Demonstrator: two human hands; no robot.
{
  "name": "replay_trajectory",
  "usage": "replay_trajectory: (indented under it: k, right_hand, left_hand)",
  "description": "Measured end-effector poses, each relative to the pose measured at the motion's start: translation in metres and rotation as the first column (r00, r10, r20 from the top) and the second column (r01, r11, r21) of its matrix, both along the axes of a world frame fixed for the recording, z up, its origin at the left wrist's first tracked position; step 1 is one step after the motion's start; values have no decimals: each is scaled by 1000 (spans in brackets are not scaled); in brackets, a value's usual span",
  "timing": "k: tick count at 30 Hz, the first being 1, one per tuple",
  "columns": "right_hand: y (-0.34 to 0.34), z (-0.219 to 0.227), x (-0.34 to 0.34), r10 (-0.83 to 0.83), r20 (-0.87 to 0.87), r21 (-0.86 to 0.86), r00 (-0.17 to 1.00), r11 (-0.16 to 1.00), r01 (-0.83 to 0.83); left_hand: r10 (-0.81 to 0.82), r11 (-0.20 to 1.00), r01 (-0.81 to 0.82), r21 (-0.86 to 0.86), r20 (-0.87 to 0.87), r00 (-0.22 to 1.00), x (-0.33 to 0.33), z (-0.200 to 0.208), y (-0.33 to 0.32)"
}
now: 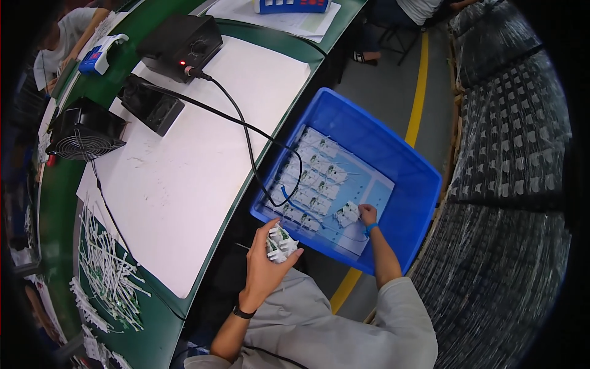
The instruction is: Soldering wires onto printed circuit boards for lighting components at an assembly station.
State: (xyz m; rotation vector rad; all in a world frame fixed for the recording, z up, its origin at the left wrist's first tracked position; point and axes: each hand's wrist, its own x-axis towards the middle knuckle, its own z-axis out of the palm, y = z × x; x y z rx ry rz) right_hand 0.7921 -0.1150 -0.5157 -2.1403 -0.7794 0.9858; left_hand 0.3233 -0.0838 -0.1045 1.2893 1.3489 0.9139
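Observation:
My left hand is closed around a small bunch of white plastic parts with green circuit boards, held just outside the near-left edge of a blue bin. Inside the bin, my right hand pinches the right side of a similar white plastic part, low over a pale sheet. Rows of more such parts lie on the left half of that sheet, thin wires among them. A blue band circles my right wrist.
A black soldering-station box with a red light stands on the green bench; its black cable loops over the bin's left side. Nearby are an iron stand, a black fan and piled white wires. Wrapped stacks rise at right. Other people sit beyond.

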Motion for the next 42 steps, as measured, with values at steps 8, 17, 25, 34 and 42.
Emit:
replay_trajectory:
  k: [8,17,25,34,42]
  right_hand:
    - [38,24,-4,-211,118,272,970,947,173]
    - [79,46,-28,105,504,-32,857,994,-102]
    - [106,114,-70,255,768,187,587,788,-587]
    - [156,57,-45,-346,503,528,792,849,36]
    - [199,35,15,-204,431,-18,879,972,235]
  left_hand:
    - [-14,1000,15,-24,24,1000,-5,-7,-8]
    - [19,997,-17,-78,23,1000,-18,-10,-9]
    - [66,993,-67,-98,-16,998,-41,-15,-24]
    - [56,989,-57,-138,-5,998,-41,-11,-23]
    - [75,986,-71,-152,20,997,-47,-17,-22]
